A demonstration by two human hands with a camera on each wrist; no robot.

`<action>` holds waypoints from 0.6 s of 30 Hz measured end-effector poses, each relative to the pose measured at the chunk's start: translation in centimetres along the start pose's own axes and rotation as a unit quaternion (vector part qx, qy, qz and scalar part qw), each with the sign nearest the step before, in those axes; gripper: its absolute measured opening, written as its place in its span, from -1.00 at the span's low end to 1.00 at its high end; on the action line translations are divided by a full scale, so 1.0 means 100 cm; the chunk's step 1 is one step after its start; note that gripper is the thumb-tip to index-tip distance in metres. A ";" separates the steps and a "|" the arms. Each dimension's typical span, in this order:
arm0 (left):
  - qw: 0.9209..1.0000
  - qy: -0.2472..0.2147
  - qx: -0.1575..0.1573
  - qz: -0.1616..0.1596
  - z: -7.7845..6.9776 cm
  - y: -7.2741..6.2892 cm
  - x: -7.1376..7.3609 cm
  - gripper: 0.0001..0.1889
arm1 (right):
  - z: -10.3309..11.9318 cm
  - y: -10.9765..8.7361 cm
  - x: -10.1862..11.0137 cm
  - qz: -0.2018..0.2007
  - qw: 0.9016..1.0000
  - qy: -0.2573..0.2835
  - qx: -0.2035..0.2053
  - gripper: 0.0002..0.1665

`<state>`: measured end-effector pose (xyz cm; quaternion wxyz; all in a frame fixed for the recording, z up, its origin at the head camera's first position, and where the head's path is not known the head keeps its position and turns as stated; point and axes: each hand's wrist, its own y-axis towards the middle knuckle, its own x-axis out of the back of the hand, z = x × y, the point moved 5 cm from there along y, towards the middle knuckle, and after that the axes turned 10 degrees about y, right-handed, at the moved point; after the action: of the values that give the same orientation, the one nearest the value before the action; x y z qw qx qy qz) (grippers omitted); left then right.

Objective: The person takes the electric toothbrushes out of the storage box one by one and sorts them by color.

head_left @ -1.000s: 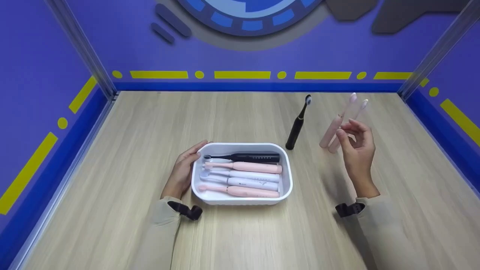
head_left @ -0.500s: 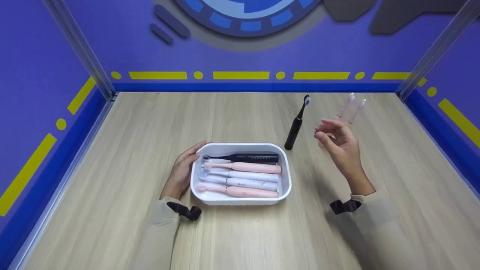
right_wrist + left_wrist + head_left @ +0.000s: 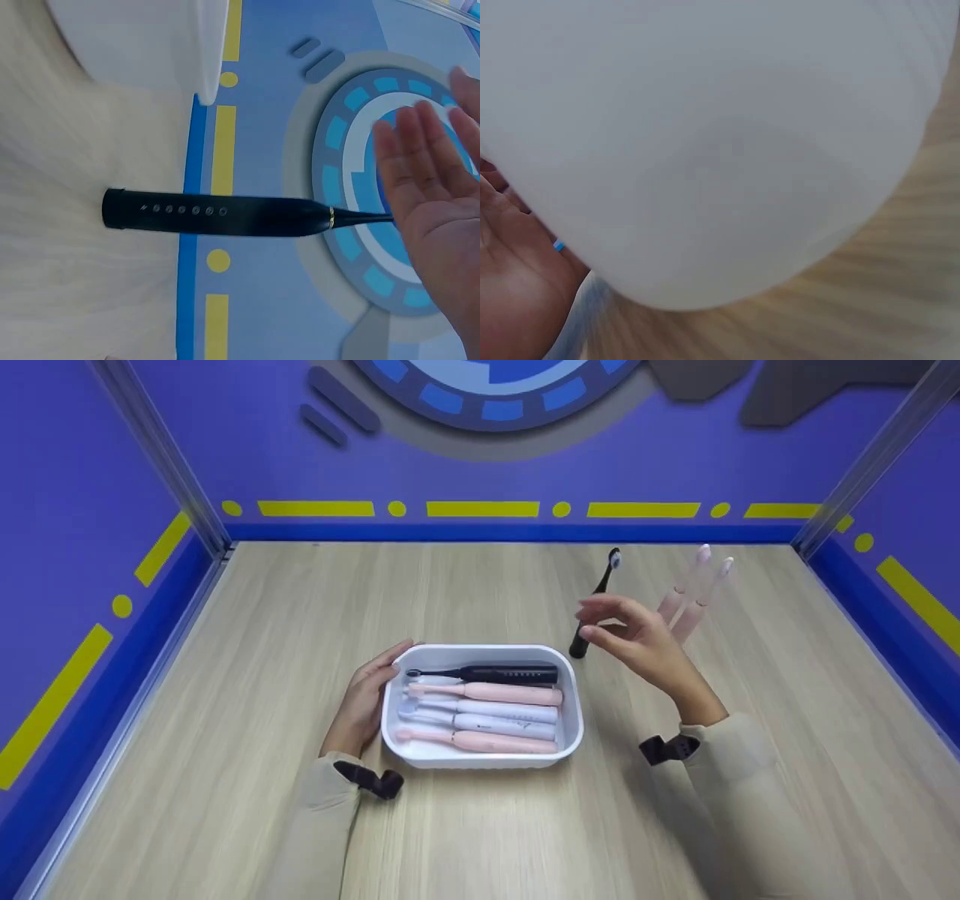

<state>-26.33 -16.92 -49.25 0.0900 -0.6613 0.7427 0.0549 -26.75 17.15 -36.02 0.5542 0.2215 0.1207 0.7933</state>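
My left hand [image 3: 361, 701] grips the left side of a white plastic bin [image 3: 480, 761], its thumb at the rim. In the left wrist view the bin's wall [image 3: 727, 172] fills most of the picture, with part of the palm beside it. Inside lie electric toothbrushes side by side: a black toothbrush [image 3: 510, 675], pink ones and white ones. My right hand [image 3: 645, 645], holding nothing, is in front of an upright black electric toothbrush [image 3: 578, 648] and hides its middle. The right wrist view shows this toothbrush's handle [image 3: 262, 216] standing on the table, fingers extended near its neck.
Two pink electric toothbrushes [image 3: 688, 619] stand upright behind the right hand, partly covered by it. The wood-grain table [image 3: 300, 600] is bounded by blue-purple panels [image 3: 480, 480] at the back and both sides.
My right hand has moved left from the pink toothbrushes to the standing black one. The left hand and the bin have stayed in place.
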 end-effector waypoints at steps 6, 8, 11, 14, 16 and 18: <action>1.000 -0.007 0.002 0.002 -0.001 0.001 -0.002 -0.49 | -0.002 0.010 -0.015 0.056 0.996 -0.048 -0.046 -0.61; 1.000 -0.009 0.001 0.001 -0.001 0.002 -0.001 -0.49 | -0.002 0.014 -0.019 0.075 0.994 -0.057 -0.058 -0.60; 1.000 -0.016 0.004 -0.002 0.000 0.002 -0.001 -0.49 | 0.000 0.019 -0.027 0.107 0.990 -0.064 -0.070 -0.60; 1.000 -0.015 0.006 -0.003 0.000 0.002 -0.001 -0.50 | 0.001 0.023 -0.034 0.142 0.984 -0.070 -0.078 -0.62; 1.000 -0.014 0.006 -0.004 0.000 0.001 -0.001 -0.50 | 0.001 0.026 -0.038 0.164 0.980 -0.081 -0.075 -0.63; 1.000 -0.011 0.004 -0.003 0.000 0.001 -0.001 -0.50 | 0.002 0.028 -0.043 0.183 0.976 -0.086 -0.075 -0.63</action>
<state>-26.46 -16.82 -49.25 0.1008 -0.6626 0.7398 0.0585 -27.74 12.13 -35.56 0.4232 0.2650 -0.0301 0.8659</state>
